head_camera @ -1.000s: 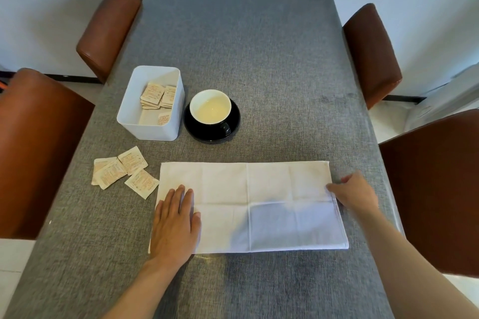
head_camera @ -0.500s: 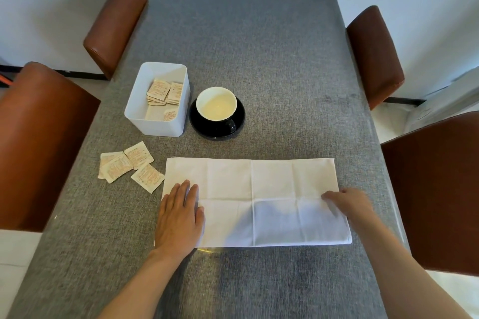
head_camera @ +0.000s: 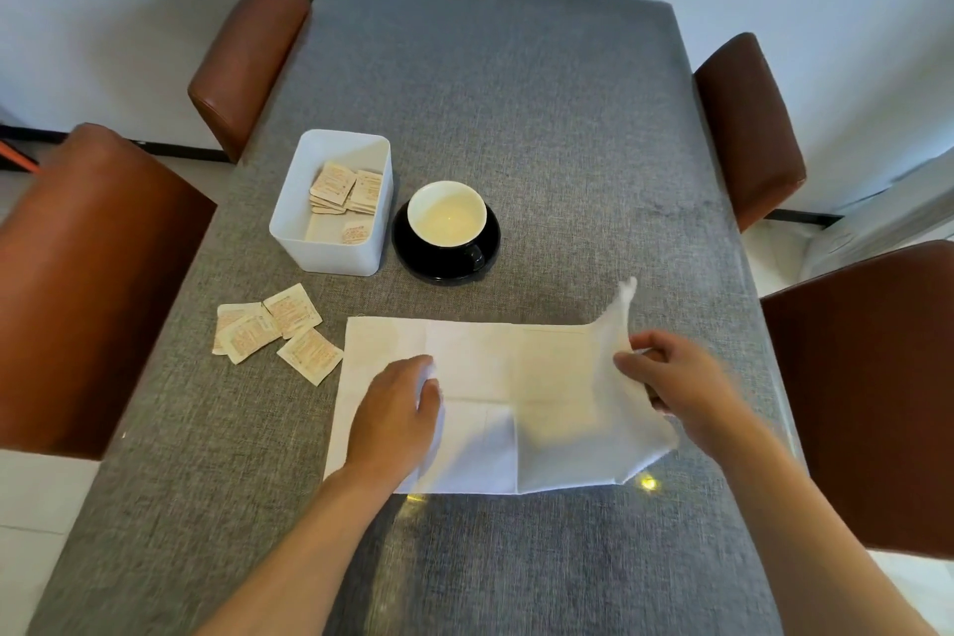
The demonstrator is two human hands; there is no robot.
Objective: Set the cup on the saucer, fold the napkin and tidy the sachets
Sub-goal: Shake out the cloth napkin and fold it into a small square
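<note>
A white napkin (head_camera: 485,377) lies folded in a long strip on the grey table. My right hand (head_camera: 671,382) grips its right end and holds it lifted off the table, with a corner sticking up. My left hand (head_camera: 397,408) rests on the napkin's left part, fingers curled, pinching the cloth. A black cup (head_camera: 447,221) with a cream inside stands on a black saucer (head_camera: 482,258) behind the napkin. Several loose sachets (head_camera: 273,331) lie left of the napkin. More sachets (head_camera: 346,189) sit in a white box (head_camera: 330,253).
Brown chairs stand at both sides: two on the left (head_camera: 93,274) (head_camera: 248,52) and two on the right (head_camera: 748,119) (head_camera: 867,393). The grey tablecloth (head_camera: 516,109) covers the table; its far half holds nothing.
My right hand has taken hold of the napkin's right end and raised it, moving left. My left hand shifted right onto the cloth and curled its fingers.
</note>
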